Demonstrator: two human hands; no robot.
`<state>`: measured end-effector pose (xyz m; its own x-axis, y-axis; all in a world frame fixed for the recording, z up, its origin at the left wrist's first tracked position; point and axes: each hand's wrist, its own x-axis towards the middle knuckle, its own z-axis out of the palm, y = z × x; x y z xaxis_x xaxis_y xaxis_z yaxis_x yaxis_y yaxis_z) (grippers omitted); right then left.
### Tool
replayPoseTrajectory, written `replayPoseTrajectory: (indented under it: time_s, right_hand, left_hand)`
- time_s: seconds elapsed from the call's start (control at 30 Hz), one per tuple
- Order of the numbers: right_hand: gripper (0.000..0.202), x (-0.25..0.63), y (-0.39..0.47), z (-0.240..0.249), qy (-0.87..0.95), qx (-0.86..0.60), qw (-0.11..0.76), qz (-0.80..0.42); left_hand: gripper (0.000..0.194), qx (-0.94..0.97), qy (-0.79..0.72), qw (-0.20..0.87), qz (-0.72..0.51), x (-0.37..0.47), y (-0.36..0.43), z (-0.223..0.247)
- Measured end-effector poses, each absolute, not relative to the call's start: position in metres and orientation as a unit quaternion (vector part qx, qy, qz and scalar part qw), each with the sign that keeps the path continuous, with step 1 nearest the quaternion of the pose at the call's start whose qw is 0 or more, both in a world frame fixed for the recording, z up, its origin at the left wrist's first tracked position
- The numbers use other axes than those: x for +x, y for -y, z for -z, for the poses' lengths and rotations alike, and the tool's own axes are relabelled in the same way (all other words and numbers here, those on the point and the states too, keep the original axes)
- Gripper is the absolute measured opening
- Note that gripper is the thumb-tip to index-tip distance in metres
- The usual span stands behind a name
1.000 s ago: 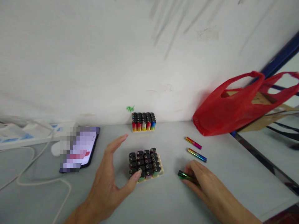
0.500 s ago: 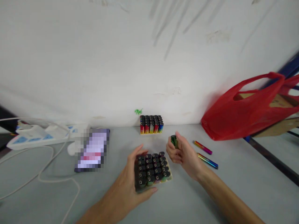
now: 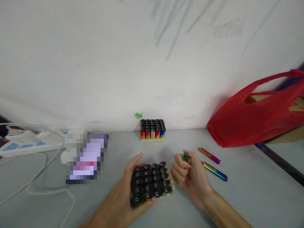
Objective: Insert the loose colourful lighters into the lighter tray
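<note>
Near pale tray (image 3: 171, 182), green lighter (image 3: 185, 156), shiny

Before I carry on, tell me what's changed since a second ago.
Your left hand has closed around the front tray's left side. Your right hand, already holding the green lighter, has tipped it up and brought it left toward the tray. The back lighters, loose lighters, phone and bag stayed put.

Near-tray lighters (image 3: 156, 178): yep, 20, 4 columns of 5
Back-block lighters (image 3: 153, 134): 5 across the front, rest too packed to count
Loose lighters (image 3: 215, 171): just 2
Green lighter (image 3: 185, 156): only 1
Phone (image 3: 88, 156): 1
Red plastic bag (image 3: 237, 122): 1
Power strip (image 3: 30, 144): 1
</note>
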<state>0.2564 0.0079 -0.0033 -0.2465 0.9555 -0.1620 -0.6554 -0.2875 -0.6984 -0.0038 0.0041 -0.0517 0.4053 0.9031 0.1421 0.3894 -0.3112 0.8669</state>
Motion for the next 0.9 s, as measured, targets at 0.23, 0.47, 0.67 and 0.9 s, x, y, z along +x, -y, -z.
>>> replayPoseTrajectory:
  time_s: [0.23,0.47,0.67,0.9]
  right_hand:
    - [0.071,0.263,-0.007,-0.005,0.223,-0.229,0.537,-0.781]
    - [0.067,0.261,-0.009,0.003,0.209,-0.221,0.508,-0.806]
    - [0.061,0.262,-0.007,0.007,0.199,-0.240,0.519,-0.796]
    - [0.063,0.265,-0.009,0.008,0.193,-0.252,0.536,-0.782]
  left_hand:
    - [0.117,0.755,-0.445,0.375,-0.303,-0.005,-0.004,0.046]
    - [0.119,0.765,-0.440,0.368,-0.294,-0.005,-0.005,0.048]
    - [0.117,0.766,-0.434,0.374,-0.292,-0.004,-0.005,0.043]
    - [0.116,0.764,-0.444,0.381,-0.272,-0.005,-0.005,0.041]
